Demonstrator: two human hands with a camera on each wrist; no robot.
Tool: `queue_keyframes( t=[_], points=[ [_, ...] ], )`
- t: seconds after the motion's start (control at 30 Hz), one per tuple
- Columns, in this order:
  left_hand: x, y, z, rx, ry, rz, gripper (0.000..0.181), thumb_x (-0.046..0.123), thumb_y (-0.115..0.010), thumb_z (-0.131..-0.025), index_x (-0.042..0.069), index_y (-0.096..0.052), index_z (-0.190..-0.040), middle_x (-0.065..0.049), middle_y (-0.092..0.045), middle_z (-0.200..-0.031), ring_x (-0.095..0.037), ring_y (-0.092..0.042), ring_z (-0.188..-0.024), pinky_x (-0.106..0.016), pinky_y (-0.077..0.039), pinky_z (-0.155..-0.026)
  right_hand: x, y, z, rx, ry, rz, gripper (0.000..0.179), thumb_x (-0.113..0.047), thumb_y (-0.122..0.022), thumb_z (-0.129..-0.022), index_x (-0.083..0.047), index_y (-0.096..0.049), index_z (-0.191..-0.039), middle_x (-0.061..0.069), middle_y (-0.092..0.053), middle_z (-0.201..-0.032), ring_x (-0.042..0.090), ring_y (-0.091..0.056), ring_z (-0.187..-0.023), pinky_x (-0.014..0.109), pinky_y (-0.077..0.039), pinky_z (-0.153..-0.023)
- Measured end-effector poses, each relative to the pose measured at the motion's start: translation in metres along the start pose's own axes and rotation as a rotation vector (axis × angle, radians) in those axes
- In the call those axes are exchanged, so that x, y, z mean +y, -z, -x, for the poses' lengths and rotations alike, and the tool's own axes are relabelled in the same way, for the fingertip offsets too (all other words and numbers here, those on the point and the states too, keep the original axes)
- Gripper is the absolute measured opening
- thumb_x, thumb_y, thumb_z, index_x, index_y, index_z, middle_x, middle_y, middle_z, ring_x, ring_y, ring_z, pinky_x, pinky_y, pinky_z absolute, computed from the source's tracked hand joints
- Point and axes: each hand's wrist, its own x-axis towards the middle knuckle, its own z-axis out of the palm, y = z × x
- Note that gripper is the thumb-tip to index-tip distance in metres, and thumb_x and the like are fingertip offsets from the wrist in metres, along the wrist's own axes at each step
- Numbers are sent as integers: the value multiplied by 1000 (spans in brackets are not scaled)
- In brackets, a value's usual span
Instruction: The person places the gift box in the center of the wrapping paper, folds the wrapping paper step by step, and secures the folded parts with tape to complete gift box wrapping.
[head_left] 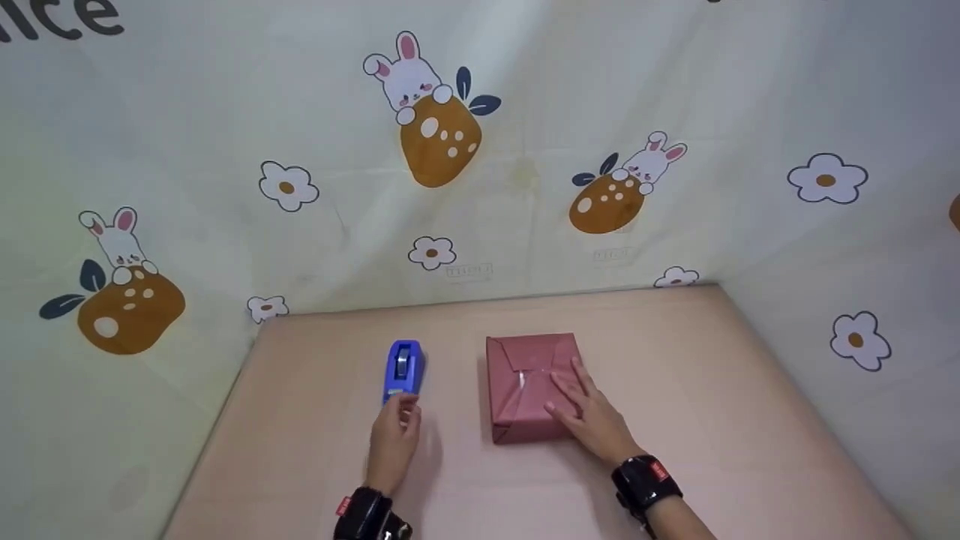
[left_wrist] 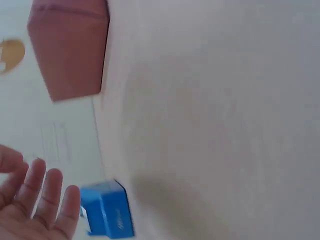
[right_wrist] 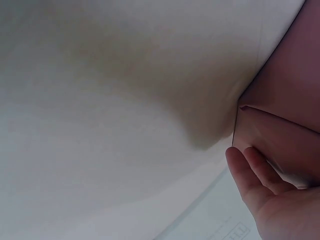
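Note:
A box wrapped in dusty-red paper [head_left: 525,397] stands on the table, with folded flaps and a shiny strip on its top. My right hand [head_left: 596,420] rests on the right side of that top, fingers spread. In the right wrist view its fingers [right_wrist: 240,167] overlap the box's folded side. At the near end of a blue tape dispenser [head_left: 405,364] is my left hand [head_left: 394,439], its fingers loosely bent. The left wrist view has these fingers [left_wrist: 50,192] beside the dispenser [left_wrist: 111,212], with nothing visible held.
The pinkish table [head_left: 315,420] runs back to a pale hanging cloth [head_left: 525,217] printed with rabbits, fruit and flowers. That cloth also borders the table at left and right. Black bands are strapped round the left wrist [head_left: 367,514] and the right one [head_left: 645,480].

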Motion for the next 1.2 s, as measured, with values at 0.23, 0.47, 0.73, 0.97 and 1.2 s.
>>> queue_keyframes(
  t=[0.23,0.47,0.73,0.97,1.2],
  points=[
    [-22,16,-33,60,284,43,27,13,-51,-92,-3,-53,-115,-10,-56,-79,-17,-50,-66,-26,-39,-57,0,0,1,-10,-13,-11,61,-56,-53,-87,-26,-43,-139,4,-12,-157,43,-36,-131,60,-38,-97],
    [-32,19,-59,-97,505,156,35,27,-51,-94,-1,-58,-113,-4,-51,-71,-11,-44,-50,-24,-36,-44,0,-1,0,-1,-15,-9,60,-56,-53,-86,-26,-45,-138,4,-13,-157,43,-37,-130,59,-39,-96],
    [-32,16,-66,-118,594,315,23,20,-57,-91,-2,-57,-95,-1,-53,-64,-13,-52,-56,-29,-47,-53,-1,-1,0,0,-34,-13,61,-57,-54,-86,-26,-45,-137,2,-15,-157,41,-37,-131,58,-39,-97],
    [-27,17,-64,-87,646,419,25,22,-55,-92,-2,-56,-100,-4,-55,-73,-17,-59,-71,-37,-54,-73,-1,-1,1,10,-33,-14,60,-57,-54,-86,-26,-47,-137,2,-15,-157,41,-37,-130,59,-39,-96],
    [-26,21,-59,-97,641,537,18,17,-54,-93,-1,-50,-93,-6,-56,-80,-20,-63,-81,-44,-51,-84,1,-1,1,10,-22,-13,61,-57,-53,-86,-25,-46,-137,3,-14,-157,42,-37,-130,60,-40,-94]
  ],
)
